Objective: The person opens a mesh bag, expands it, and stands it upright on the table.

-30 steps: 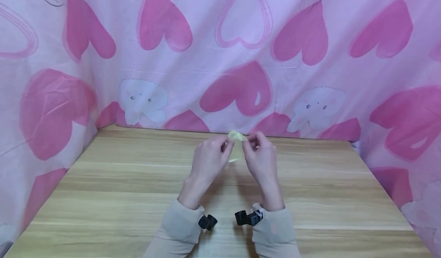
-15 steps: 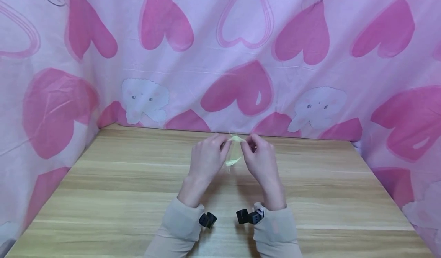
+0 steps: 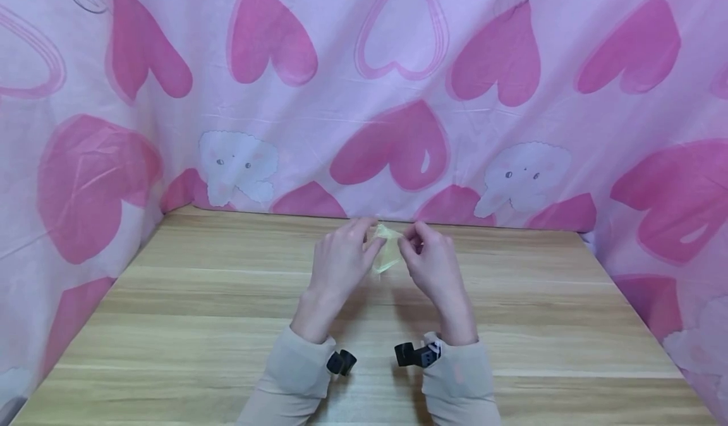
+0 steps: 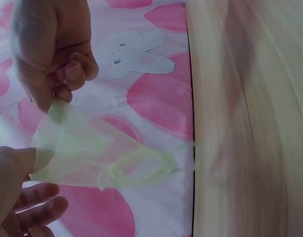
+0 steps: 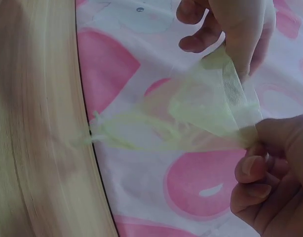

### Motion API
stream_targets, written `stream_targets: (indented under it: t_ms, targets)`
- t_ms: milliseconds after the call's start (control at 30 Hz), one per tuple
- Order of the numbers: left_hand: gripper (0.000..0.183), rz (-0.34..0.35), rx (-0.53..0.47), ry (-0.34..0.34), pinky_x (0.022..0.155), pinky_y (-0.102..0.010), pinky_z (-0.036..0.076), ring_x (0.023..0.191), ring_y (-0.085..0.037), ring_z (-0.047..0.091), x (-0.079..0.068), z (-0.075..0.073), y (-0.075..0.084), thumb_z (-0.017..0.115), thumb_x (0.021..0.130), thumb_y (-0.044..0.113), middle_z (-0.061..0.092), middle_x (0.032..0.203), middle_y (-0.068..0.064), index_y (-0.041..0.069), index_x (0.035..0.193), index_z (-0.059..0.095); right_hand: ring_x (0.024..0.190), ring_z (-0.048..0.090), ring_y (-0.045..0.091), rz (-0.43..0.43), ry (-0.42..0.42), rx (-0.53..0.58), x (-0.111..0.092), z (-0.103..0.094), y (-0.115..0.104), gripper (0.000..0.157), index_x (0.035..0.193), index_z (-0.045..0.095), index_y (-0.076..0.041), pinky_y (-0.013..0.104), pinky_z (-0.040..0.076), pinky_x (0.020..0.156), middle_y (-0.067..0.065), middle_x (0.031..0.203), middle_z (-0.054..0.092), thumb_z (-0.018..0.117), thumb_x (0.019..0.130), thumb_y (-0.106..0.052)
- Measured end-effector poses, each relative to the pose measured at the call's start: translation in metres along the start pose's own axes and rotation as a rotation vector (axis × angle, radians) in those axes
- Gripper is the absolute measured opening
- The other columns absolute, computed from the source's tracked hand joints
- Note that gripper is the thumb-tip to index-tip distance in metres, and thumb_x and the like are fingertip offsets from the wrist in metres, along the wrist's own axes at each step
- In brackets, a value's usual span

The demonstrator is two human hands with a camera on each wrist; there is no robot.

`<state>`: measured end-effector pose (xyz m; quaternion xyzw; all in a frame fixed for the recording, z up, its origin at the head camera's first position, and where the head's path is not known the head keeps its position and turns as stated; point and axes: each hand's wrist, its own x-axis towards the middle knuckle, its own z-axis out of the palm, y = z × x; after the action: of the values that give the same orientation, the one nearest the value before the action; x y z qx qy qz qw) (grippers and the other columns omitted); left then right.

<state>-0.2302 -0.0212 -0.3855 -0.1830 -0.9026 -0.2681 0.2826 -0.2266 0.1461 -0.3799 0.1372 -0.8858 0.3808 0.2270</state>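
A small sheer pale yellow-green mesh pouch (image 3: 388,255), with thin cords at its lower end, hangs between the two hands above the far part of the table. The left hand (image 3: 340,255) holds one upper corner at the thumb, its other fingers loosely bent. In the left wrist view the left thumb shows through the mesh (image 4: 77,148). At the opposite corner, the right hand (image 3: 433,258) pinches the edge between thumb and fingers, as the right wrist view shows at close range. A looped cord (image 5: 136,126) dangles from the pouch, blurred.
The wood-grain table (image 3: 199,325) lies under both forearms. A pink curtain (image 3: 318,116) with hearts and white cartoon animals stands along its back and sides. Black wrist cameras (image 3: 341,363) sit on both beige sleeves (image 3: 461,369).
The pouch was bunched at the top between the fingertips; it is now spread flatter, its lower end showing. The left fingertips have parted a little, and the right wrist has shifted slightly right.
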Motion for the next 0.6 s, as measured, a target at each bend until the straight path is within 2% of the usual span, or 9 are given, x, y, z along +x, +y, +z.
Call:
stream_targets:
  t_ms: [67,133,233,333,433,600]
  targets:
    - [0.018,0.015,0.014,-0.006,0.047,-0.028,0.043,0.058,-0.013,0.057,0.0000,-0.0002,0.0006,0.072,0.090,0.029,0.065,0.080,0.004,0.014,0.100,0.072,0.054,0.047,0.013,-0.020,-0.025,-0.005,0.0000,0.0001,-0.0003,0.005,0.083,0.064,-0.006,0.029,0.042,0.052,-0.001,0.064,0.054,0.065,0.088,-0.004]
    - [0.011,0.036,0.025,-0.006,0.045,-0.028,0.042,0.055,-0.013,0.055,-0.0001,0.0004,0.0008,0.072,0.091,0.026,0.063,0.076,0.005,0.015,0.090,0.071,0.056,0.048,0.013,-0.032,-0.051,-0.013,0.0001,0.0013,-0.0005,0.003,0.086,0.064,-0.006,0.029,0.043,0.052,-0.001,0.065,0.055,0.065,0.089,-0.007]
    - [0.017,0.068,0.009,-0.009,0.046,-0.028,0.040,0.052,-0.012,0.051,0.0000,0.0013,0.0011,0.070,0.092,0.021,0.057,0.069,0.006,0.015,0.077,0.065,0.056,0.048,0.014,-0.017,-0.102,-0.025,-0.0003,0.0027,-0.0013,0.008,0.087,0.062,-0.007,0.031,0.042,0.051,-0.001,0.065,0.053,0.066,0.091,-0.013]
    - [0.020,0.092,-0.010,-0.024,0.046,-0.027,0.040,0.052,-0.010,0.047,-0.0001,0.0022,0.0011,0.069,0.092,0.016,0.053,0.067,0.006,0.015,0.074,0.061,0.054,0.045,0.015,0.035,-0.156,-0.045,-0.0011,0.0037,-0.0004,0.018,0.079,0.056,-0.011,0.031,0.040,0.050,0.000,0.062,0.049,0.063,0.094,-0.017]
    - [0.019,0.092,-0.032,-0.036,0.048,-0.028,0.042,0.054,-0.011,0.049,0.0000,0.0024,0.0002,0.069,0.091,0.012,0.056,0.068,0.005,0.014,0.074,0.061,0.054,0.042,0.015,0.079,-0.172,-0.060,-0.0009,0.0040,0.0008,0.026,0.071,0.052,-0.012,0.031,0.038,0.051,0.002,0.060,0.046,0.059,0.096,-0.015]
    - [0.014,0.048,-0.075,-0.045,0.053,-0.029,0.047,0.057,-0.013,0.054,0.0006,0.0017,-0.0021,0.068,0.090,0.006,0.062,0.070,0.002,0.011,0.077,0.065,0.055,0.043,0.017,0.116,-0.156,-0.058,-0.0002,0.0042,-0.0013,0.021,0.072,0.053,-0.011,0.033,0.038,0.053,0.001,0.061,0.047,0.058,0.092,-0.008]
